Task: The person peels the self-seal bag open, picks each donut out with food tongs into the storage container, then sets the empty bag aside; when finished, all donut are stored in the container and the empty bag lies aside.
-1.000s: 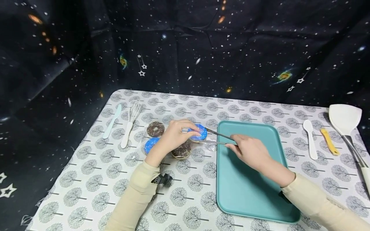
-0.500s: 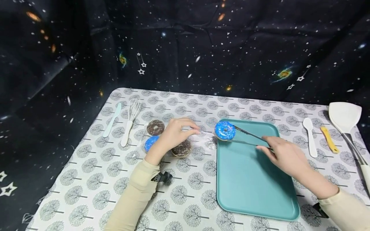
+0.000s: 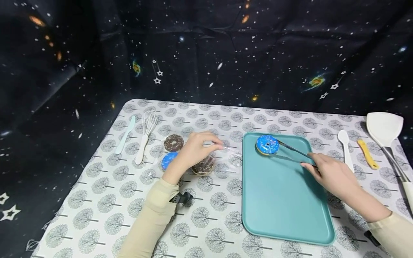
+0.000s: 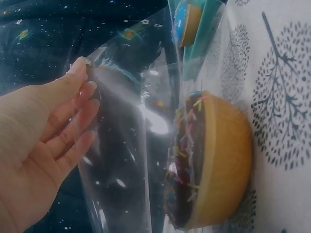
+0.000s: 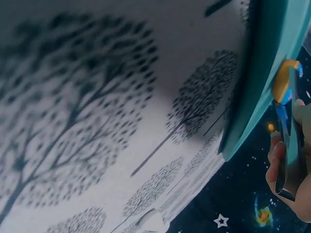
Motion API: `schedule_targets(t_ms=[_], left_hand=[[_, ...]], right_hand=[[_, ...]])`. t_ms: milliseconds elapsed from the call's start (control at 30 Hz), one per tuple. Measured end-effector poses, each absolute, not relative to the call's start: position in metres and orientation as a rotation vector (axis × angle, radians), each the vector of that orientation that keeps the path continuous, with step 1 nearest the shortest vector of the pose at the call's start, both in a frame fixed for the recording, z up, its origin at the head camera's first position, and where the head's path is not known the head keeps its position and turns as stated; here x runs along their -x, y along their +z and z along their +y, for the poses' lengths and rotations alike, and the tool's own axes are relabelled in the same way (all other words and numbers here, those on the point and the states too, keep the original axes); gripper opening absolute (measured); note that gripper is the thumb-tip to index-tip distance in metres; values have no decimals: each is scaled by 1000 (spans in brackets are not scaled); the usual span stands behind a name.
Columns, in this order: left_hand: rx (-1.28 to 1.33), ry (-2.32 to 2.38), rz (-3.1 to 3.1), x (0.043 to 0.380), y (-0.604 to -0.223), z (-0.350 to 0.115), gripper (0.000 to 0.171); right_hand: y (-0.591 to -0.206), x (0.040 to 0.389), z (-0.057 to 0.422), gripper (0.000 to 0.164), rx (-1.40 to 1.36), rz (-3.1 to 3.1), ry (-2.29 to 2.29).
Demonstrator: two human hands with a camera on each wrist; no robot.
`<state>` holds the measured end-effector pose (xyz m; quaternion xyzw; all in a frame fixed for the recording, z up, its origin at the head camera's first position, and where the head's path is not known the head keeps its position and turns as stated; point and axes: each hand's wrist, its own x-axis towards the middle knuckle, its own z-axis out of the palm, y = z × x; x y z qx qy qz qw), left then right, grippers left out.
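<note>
My left hand (image 3: 200, 148) pinches the upper edge of a clear plastic bag (image 4: 121, 150) between thumb and fingertips, lifting that edge. Inside the bag lie two chocolate donuts with sprinkles, one at the back (image 3: 173, 143) and one under the fingers (image 3: 204, 166). A blue donut (image 3: 168, 160) beside them is partly covered by my left wrist. My right hand (image 3: 333, 179) grips metal tongs (image 3: 294, 149). Their tips hold another blue donut (image 3: 267, 144), close over the back left corner of the teal tray (image 3: 287, 208).
At the left lie a pale blue knife (image 3: 126, 134) and a whisk (image 3: 142, 148). Right of the tray are a white spoon (image 3: 344, 141), a yellow utensil (image 3: 368, 154) and a large white spatula (image 3: 385, 130). A dark starry cloth (image 3: 206, 53) hangs behind the table.
The tongs have drawn the blue donut rightward out of the bag and over the tray, my right hand moving right with them. My left hand has stayed at the bag's edge.
</note>
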<state>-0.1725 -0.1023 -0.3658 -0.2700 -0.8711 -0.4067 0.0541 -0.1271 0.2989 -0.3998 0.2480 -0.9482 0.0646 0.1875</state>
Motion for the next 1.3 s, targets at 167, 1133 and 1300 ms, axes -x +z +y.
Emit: schedule_targets(t_ms=[167,1133,1300], left_hand=[[825,-1262,-2657,171,-369,-104,15],[832,-1254,-2646,171,-364,-106,18],[827,-1253,-2661,170,-363,-104,20]], right_hand=[[-402,131,295,43,-657,-2767,214],[-392,131,266,40,-851,-2684,258],[-398,141,240,40,-990,-2544,220]])
